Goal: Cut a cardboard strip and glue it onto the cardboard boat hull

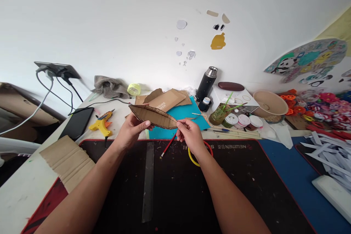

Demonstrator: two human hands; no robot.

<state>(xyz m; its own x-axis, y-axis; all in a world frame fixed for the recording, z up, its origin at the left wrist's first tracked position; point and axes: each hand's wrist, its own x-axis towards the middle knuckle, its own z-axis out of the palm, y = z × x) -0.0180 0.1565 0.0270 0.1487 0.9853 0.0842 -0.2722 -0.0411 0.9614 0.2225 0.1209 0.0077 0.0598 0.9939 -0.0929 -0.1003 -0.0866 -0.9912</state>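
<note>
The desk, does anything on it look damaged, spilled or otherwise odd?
Pale specks litter the black desk mat, like debris. The tall jar beyond it looks smeared greenish-brown. The corrugated cardboard sheet at far left is creased.

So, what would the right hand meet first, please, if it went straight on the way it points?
Apart from the cardboard piece it pinches, the right hand would likely meet the cardboard pile beyond, though the depth is unclear.

Both bare forearms (94,186) reach forward, converging, the left grip (132,130) curled, the right grip (191,134) pinched.
</note>
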